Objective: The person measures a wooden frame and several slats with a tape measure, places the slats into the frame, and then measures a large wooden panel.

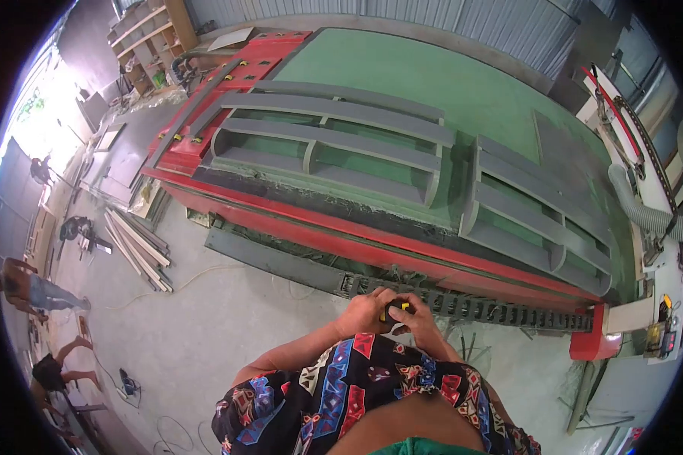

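Close in front of my body, my left hand (363, 311) is closed around a small black and yellow object (395, 309), which looks like a tape measure. On its other side my right hand (417, 317) touches the same object with bent fingers. Both hands are at the near side of a large red machine (311, 225), by its black cable chain (463, 306). On the green bed (402, 68) lie two grey slatted frames, one in the middle (341, 136) and one at the right (535, 201).
Long strips (138, 246) lie on the floor at the left. Two other people (34, 287) are at the far left. A grey hose (637, 199) and a red control box (593, 340) stand at the right. Cables lie on the floor at lower left.
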`<action>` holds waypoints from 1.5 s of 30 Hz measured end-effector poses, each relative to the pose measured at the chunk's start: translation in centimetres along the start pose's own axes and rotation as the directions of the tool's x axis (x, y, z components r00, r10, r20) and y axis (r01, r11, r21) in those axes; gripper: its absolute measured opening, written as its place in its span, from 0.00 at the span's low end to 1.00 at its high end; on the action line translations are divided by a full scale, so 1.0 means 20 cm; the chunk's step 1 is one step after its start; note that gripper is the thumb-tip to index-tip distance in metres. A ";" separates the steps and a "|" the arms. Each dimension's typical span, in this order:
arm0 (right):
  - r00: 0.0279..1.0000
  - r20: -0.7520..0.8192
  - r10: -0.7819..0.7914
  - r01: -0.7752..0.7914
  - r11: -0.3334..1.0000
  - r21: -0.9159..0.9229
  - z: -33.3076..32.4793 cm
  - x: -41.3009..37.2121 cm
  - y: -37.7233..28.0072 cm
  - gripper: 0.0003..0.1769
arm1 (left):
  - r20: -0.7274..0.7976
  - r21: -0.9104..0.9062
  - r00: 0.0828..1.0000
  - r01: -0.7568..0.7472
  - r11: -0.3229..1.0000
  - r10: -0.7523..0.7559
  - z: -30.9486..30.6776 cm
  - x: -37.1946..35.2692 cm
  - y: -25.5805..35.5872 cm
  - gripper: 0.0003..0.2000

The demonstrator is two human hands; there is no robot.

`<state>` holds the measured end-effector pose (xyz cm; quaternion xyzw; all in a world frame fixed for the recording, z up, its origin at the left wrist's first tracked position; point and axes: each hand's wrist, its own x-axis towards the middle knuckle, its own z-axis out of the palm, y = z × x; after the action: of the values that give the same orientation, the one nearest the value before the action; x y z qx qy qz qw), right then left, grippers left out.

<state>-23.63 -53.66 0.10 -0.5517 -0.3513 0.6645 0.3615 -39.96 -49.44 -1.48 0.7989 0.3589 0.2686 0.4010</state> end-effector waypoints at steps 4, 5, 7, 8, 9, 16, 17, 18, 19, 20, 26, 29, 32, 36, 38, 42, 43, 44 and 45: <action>0.999 -0.050 0.005 0.008 0.971 0.239 0.11 -0.11 0.18 0.25 | 0.125 0.096 0.989 -0.088 0.991 0.076 -0.03 -0.14 0.06 0.24; 0.998 -0.053 0.047 -0.028 0.950 0.312 0.14 -0.13 0.21 0.24 | 0.166 0.092 0.983 -0.089 0.992 0.073 -0.05 -0.17 0.07 0.24; 0.998 -0.057 0.001 0.022 0.915 0.402 0.19 -0.15 0.33 0.24 | 0.196 0.094 0.978 -0.093 0.991 0.073 -0.05 -0.23 0.08 0.24; 0.997 -0.062 -0.043 0.067 0.877 0.476 0.21 -0.16 0.38 0.24 | 0.212 0.091 0.975 -0.094 0.991 0.073 -0.06 -0.27 0.08 0.25; 0.997 -0.064 -0.036 0.063 0.874 0.481 0.22 -0.18 0.41 0.24 | 0.219 0.089 0.973 -0.090 0.992 0.069 -0.07 -0.29 0.09 0.25; 0.983 -0.132 -0.131 0.185 0.743 0.643 0.26 -0.24 0.39 0.31 | 0.329 -0.175 0.940 -0.034 0.984 0.091 -0.33 -0.27 -0.02 0.29; 0.976 -0.118 -0.181 0.213 0.721 0.660 0.28 -0.23 0.37 0.32 | 0.241 -0.213 0.965 -0.055 0.975 0.107 -0.39 -0.25 -0.11 0.28; 0.968 -0.105 -0.230 0.238 0.696 0.677 0.30 -0.20 0.36 0.32 | 0.154 -0.249 0.981 -0.076 0.965 0.117 -0.47 -0.25 -0.19 0.27; 0.964 -0.123 -0.238 0.256 0.690 0.677 0.33 -0.16 0.36 0.31 | 0.102 -0.270 0.991 -0.055 0.961 0.086 -0.59 -0.23 -0.26 0.24; 0.959 -0.137 -0.247 0.273 0.684 0.676 0.36 -0.11 0.35 0.31 | 0.111 -0.270 0.989 -0.067 0.960 0.100 -0.71 -0.23 -0.34 0.24; 0.951 -0.249 -0.182 0.308 0.557 0.771 0.77 0.35 0.24 0.28 | -0.277 -0.513 0.938 0.039 0.858 -0.209 -1.53 -0.26 -1.03 0.15; 0.964 -0.258 -0.064 0.248 0.565 0.787 1.06 0.61 0.12 0.24 | -0.303 -0.471 0.918 0.090 0.877 -0.257 -1.83 -0.30 -1.15 0.14; 0.968 -0.252 0.020 0.189 0.602 0.776 1.36 0.88 -0.05 0.24 | -0.257 -0.331 0.934 0.157 0.930 -0.249 -1.97 -0.34 -1.23 0.17; 0.997 -0.076 0.008 0.053 0.655 0.753 1.68 1.12 -0.30 0.21 | -0.057 -0.214 0.995 0.064 0.975 -0.078 -1.96 -0.30 -1.06 0.31; 1.000 -0.019 0.020 0.001 0.670 0.742 1.78 1.21 -0.37 0.20 | -0.130 -0.174 0.991 -0.045 0.984 0.023 -1.92 -0.27 -1.02 0.32; 0.999 0.022 -0.025 0.007 0.799 0.602 1.91 1.34 -0.42 0.22 | -0.296 -0.144 0.950 -0.148 0.979 0.100 -1.88 -0.26 -1.00 0.34; 0.994 0.088 -0.070 0.001 0.788 0.616 1.94 1.37 -0.42 0.22 | -0.337 -0.176 0.940 -0.115 0.978 0.050 -1.89 -0.27 -0.99 0.30; 0.982 0.149 -0.112 -0.008 0.775 0.632 1.97 1.38 -0.42 0.22 | -0.335 -0.170 0.941 -0.108 0.980 0.045 -1.88 -0.28 -1.02 0.30; 0.984 0.165 -0.065 -0.044 0.811 0.583 1.98 1.39 -0.42 0.23 | -0.400 -0.318 0.914 -0.068 0.946 -0.069 -1.86 -0.29 -1.09 0.26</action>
<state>-65.59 -28.15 -0.19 -0.3509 -0.1639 0.7845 0.4843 -77.90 -28.25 -0.59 0.6483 0.3853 0.4837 0.4441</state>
